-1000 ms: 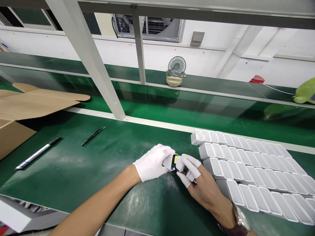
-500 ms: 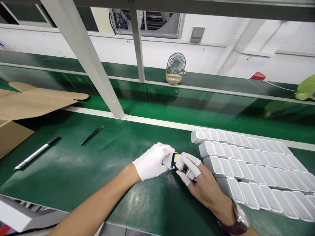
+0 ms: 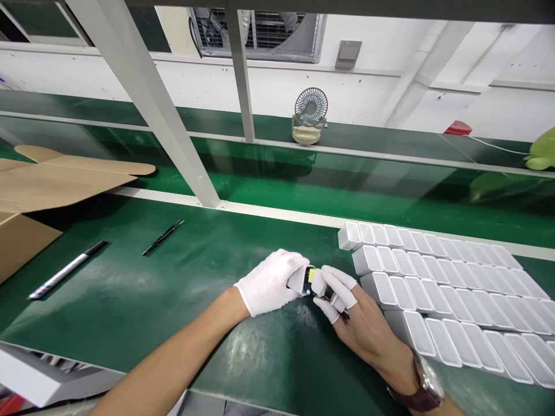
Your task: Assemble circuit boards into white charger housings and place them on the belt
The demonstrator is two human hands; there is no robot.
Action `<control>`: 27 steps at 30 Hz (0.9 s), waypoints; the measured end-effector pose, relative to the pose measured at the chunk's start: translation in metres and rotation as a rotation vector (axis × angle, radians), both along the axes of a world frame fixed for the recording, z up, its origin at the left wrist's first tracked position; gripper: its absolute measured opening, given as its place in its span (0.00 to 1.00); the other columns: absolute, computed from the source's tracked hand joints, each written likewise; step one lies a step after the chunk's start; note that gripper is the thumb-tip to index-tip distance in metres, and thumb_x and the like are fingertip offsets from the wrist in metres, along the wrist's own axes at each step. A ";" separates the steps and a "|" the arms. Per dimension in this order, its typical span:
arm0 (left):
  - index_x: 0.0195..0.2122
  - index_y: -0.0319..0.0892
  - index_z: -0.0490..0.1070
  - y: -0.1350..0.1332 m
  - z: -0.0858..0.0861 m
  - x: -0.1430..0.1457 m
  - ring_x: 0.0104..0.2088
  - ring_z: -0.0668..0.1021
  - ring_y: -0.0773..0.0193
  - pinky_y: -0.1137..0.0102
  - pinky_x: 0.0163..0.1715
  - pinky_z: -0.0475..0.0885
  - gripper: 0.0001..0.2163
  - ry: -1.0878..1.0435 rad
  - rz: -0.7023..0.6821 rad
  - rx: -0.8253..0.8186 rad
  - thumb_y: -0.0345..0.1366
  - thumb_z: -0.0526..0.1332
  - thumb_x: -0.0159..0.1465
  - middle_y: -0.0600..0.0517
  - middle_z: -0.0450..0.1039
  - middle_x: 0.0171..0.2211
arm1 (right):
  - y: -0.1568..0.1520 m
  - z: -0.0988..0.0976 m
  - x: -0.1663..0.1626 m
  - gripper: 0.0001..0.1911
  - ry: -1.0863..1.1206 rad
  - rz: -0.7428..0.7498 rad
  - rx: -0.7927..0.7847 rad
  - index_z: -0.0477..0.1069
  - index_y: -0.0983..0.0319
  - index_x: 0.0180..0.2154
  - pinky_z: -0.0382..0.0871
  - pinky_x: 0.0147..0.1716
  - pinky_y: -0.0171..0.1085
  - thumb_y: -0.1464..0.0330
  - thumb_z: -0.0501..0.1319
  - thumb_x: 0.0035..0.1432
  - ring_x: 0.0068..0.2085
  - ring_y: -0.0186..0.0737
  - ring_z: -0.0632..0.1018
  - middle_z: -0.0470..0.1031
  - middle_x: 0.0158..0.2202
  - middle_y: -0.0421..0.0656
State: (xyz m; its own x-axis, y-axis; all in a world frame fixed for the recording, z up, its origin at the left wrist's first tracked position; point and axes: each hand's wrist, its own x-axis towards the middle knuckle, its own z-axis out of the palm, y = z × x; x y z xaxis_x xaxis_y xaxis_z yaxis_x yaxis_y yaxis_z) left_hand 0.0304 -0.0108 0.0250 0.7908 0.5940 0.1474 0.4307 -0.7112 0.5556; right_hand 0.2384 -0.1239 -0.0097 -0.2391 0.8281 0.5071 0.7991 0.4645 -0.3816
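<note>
My left hand [image 3: 275, 282], in a white glove, is closed around a small white plastic housing [image 3: 297, 281] over the green bench. Half out of the housing's open end sits a circuit board [image 3: 309, 279] with a yellow part on it. My right hand [image 3: 347, 300], with white finger cots on several fingers, pinches the outer end of the board, where a white piece [image 3: 318, 282] and thin wires show. A dark pointed end sticks out under the right fingers; what it belongs to is hidden.
Several rows of white open-topped cases [image 3: 416, 283] stand close by on the right. Tweezers [image 3: 163, 237] and a marker pen [image 3: 68, 270] lie on the left. Beyond are a cardboard box [image 3: 65, 179], a slanting metal post [image 3: 173, 138] and a small fan [image 3: 310, 115].
The view has shifted slightly. Both hands keep their grip, with the board and housing nearly where they were.
</note>
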 end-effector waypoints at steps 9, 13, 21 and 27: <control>0.42 0.44 0.71 0.000 0.001 0.000 0.45 0.78 0.52 0.61 0.46 0.72 0.12 -0.011 0.003 0.001 0.28 0.63 0.57 0.47 0.76 0.43 | -0.001 -0.002 -0.001 0.35 0.029 -0.006 -0.017 0.50 0.59 0.68 0.76 0.54 0.51 0.70 0.62 0.64 0.59 0.52 0.73 0.68 0.60 0.54; 0.43 0.44 0.71 0.000 0.001 0.000 0.45 0.78 0.52 0.62 0.45 0.72 0.12 -0.020 0.005 -0.012 0.29 0.64 0.57 0.47 0.76 0.43 | -0.001 -0.004 -0.001 0.34 0.034 -0.001 -0.012 0.51 0.60 0.68 0.77 0.53 0.49 0.71 0.62 0.64 0.58 0.51 0.74 0.68 0.60 0.55; 0.47 0.44 0.70 0.000 -0.005 -0.002 0.47 0.77 0.52 0.61 0.47 0.72 0.15 -0.049 0.009 0.012 0.29 0.64 0.58 0.46 0.76 0.45 | -0.001 -0.006 0.000 0.33 0.044 -0.008 -0.019 0.53 0.59 0.67 0.76 0.55 0.50 0.70 0.62 0.64 0.59 0.50 0.73 0.68 0.60 0.54; 0.51 0.43 0.68 0.002 -0.011 -0.005 0.48 0.76 0.52 0.61 0.48 0.72 0.19 -0.072 0.010 0.009 0.31 0.65 0.59 0.46 0.75 0.48 | -0.001 -0.005 0.000 0.33 0.071 -0.006 -0.007 0.54 0.59 0.67 0.75 0.55 0.50 0.71 0.62 0.64 0.59 0.50 0.73 0.68 0.60 0.53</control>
